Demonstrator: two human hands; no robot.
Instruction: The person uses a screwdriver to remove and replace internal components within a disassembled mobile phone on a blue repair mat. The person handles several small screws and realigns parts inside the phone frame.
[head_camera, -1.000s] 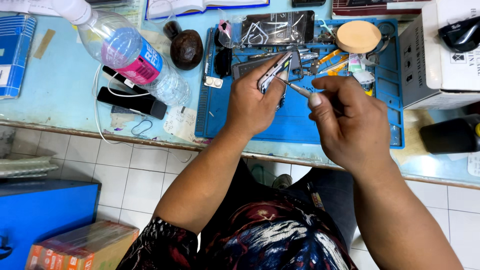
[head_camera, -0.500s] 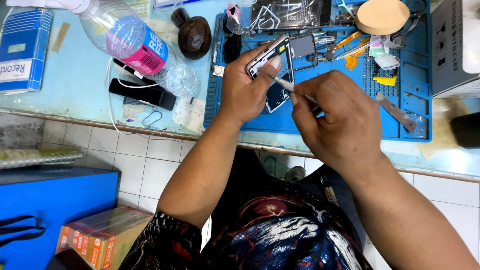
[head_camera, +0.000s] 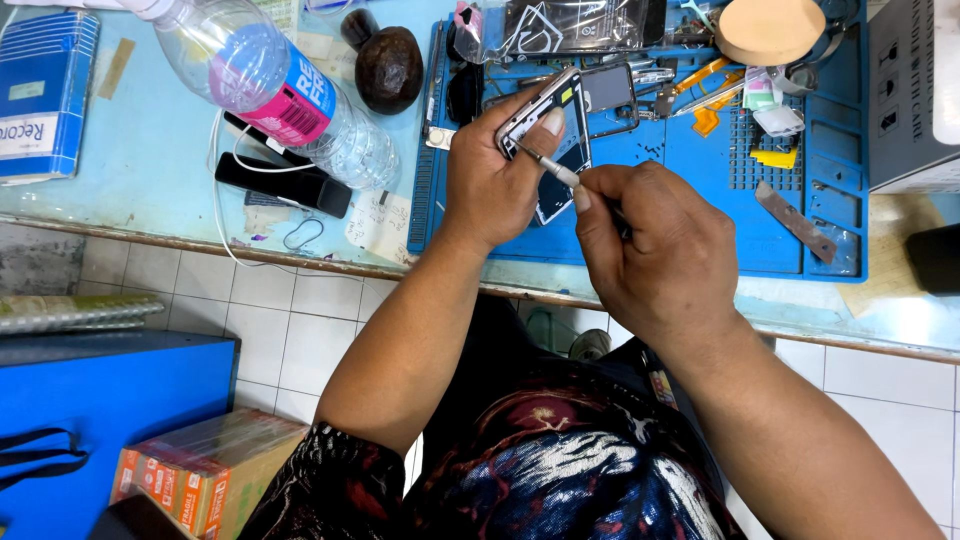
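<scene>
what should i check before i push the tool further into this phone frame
1. Left hand grip on the phone frame: thumb and fingers wrap its edge. Ok.
2. Right hand hold on the metal tool: pinched near the tip. Ok.
3. Tool tip seated at the frame's edge, by the left thumb: contact point too small to see. Cannot tell.
4. Thumb close to the tip: a slip could hit it. Not ok.
5. Frame held above the blue work mat, not resting on it. Ok.
6. Water bottle lies on its side, apart from the mat. Ok.
</scene>
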